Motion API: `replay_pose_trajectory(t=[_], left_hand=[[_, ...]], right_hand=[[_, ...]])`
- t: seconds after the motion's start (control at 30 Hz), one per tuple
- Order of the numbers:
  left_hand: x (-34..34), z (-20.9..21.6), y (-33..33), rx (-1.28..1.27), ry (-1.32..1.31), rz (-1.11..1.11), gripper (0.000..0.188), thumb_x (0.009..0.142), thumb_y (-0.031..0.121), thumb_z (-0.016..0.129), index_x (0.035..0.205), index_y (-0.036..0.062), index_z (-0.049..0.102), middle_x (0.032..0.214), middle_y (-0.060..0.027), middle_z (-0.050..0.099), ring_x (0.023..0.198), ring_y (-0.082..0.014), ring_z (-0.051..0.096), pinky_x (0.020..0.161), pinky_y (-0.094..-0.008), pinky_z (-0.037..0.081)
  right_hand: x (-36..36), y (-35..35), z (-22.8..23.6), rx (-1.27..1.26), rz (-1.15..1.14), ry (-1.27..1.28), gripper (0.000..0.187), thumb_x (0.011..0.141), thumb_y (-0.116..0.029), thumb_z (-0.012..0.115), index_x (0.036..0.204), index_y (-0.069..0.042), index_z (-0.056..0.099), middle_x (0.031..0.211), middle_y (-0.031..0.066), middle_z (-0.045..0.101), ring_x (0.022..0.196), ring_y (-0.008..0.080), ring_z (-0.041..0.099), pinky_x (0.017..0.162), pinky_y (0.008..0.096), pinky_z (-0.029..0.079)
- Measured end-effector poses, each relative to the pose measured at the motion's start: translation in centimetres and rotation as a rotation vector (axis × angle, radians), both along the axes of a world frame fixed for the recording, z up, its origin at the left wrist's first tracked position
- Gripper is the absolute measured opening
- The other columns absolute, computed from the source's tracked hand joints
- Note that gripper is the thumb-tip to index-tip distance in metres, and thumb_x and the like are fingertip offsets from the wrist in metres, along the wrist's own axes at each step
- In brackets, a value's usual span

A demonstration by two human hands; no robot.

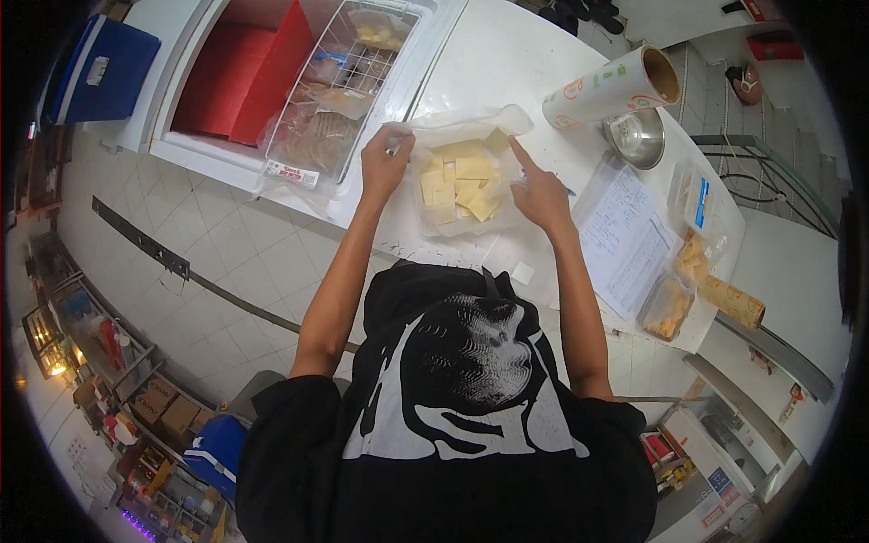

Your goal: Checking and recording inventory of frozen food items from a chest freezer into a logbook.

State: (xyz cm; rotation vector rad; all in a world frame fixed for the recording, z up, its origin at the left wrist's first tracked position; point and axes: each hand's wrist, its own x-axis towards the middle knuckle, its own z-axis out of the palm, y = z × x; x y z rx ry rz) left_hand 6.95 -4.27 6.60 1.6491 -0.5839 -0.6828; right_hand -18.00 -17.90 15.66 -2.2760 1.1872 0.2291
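A clear plastic bag [493, 118] lies spread on the white tabletop, its mouth wide. Inside it are several thin, pale yellow squares [472, 169], overlapping in loose layers; what they are made of I cannot tell. My left hand [387, 165] is closed at the bag's left edge, thumb and fingers pinching the plastic. On the opposite side, my right hand [543, 192] has its index finger stretched out along the bag's edge and its thumb apart. The other fingers of that hand are curled and partly hidden.
An opened freezer with a red box [243, 81] and a wire basket [335, 109] of bagged food adjoins the left side. Rightward stand a large film roll [606, 89], a metal bowl [636, 138], handwritten sheets [626, 240] and a plastic tub [668, 306] of yellow-orange pieces.
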Motion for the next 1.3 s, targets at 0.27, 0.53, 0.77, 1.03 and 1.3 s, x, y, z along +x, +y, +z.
replay_pose_trajectory(t=[0.27,0.53,0.77,1.03,1.3], left_hand=[[0.2,-0.4,0.2,0.036,-0.019,-0.019,0.020,0.093,0.016,0.073,0.106,0.0012,0.070,0.089,-0.0069,0.073,0.064,-0.0119,0.065,0.058,-0.0280,0.050],[0.2,-0.2,0.2,-0.004,-0.039,-0.020,0.019,0.094,0.016,0.072,0.106,0.0012,0.069,0.090,-0.0067,0.073,0.065,-0.0120,0.064,0.059,-0.0285,0.050],[0.0,-0.2,0.1,0.035,-0.021,-0.028,0.018,0.094,0.015,0.072,0.105,0.0021,0.069,0.090,-0.0066,0.073,0.066,-0.0117,0.064,0.060,-0.0278,0.050],[-0.1,-0.3,0.0,0.016,0.005,-0.025,0.020,0.094,0.016,0.073,0.106,0.0001,0.069,0.092,-0.0071,0.074,0.067,-0.0117,0.065,0.060,-0.0282,0.051],[-0.3,0.0,-0.1,0.021,-0.022,-0.025,0.018,0.094,0.015,0.072,0.106,0.0020,0.070,0.089,-0.0062,0.073,0.066,-0.0115,0.065,0.061,-0.0280,0.051]], right_hand=[[-0.4,1.2,1.5,0.090,0.154,0.056,0.065,0.084,-0.017,0.060,0.147,-0.028,0.055,0.093,0.0211,0.073,0.092,0.0390,0.070,0.083,0.0514,0.054],[0.7,2.7,-1.3,0.041,0.425,0.178,0.052,0.084,-0.019,0.061,0.135,-0.029,0.064,0.087,0.0141,0.074,0.086,0.0355,0.071,0.075,0.0492,0.054],[-0.3,2.5,1.0,-0.036,0.373,0.195,0.039,0.084,-0.019,0.064,0.122,-0.022,0.070,0.086,0.0148,0.075,0.086,0.0346,0.072,0.075,0.0496,0.054],[-3.1,2.7,2.1,-0.060,0.280,0.192,0.038,0.085,-0.019,0.064,0.123,-0.022,0.069,0.085,0.0160,0.074,0.086,0.0362,0.071,0.075,0.0498,0.053],[-3.5,2.8,1.6,-0.059,0.268,0.148,0.042,0.085,-0.019,0.064,0.127,-0.023,0.067,0.084,0.0170,0.072,0.085,0.0379,0.070,0.076,0.0501,0.053]])
